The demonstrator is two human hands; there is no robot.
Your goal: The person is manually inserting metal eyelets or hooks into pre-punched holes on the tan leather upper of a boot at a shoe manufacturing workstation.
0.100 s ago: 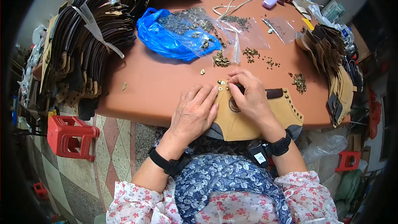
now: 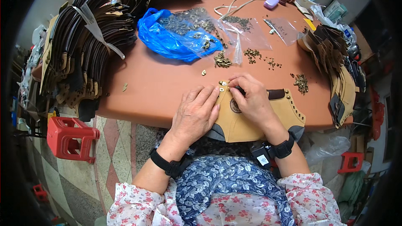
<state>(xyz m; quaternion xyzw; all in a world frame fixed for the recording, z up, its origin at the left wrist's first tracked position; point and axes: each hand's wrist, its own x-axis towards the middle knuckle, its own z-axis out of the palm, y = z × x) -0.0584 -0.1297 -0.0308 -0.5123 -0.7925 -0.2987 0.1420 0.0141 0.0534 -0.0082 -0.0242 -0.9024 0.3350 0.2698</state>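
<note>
A tan panel [image 2: 245, 126] with grey corners, a dark brown strip and a round dark patch lies at the table's front edge. Brass rivets and small metal fittings [image 2: 222, 83] line its upper left edge, and a row of eyelets runs down its right edge. My left hand [image 2: 194, 111] rests flat on the panel's left side, fingers stretched out. Over its upper middle, my right hand [image 2: 253, 102] has thumb and forefinger pinched together beside the fittings; what they hold, if anything, is too small to make out. One loose metal fitting [image 2: 204, 72] lies just beyond.
Beyond my hands sit a blue plastic bag [image 2: 167, 44] of metal fittings and a brass fitting pile [image 2: 222, 60]. More brass pieces [image 2: 300, 83] lie right. Tied dark panels [image 2: 96, 37] rise at left, tan and brown panels [image 2: 341, 79] at right. A red stool [image 2: 71, 138] stands below left.
</note>
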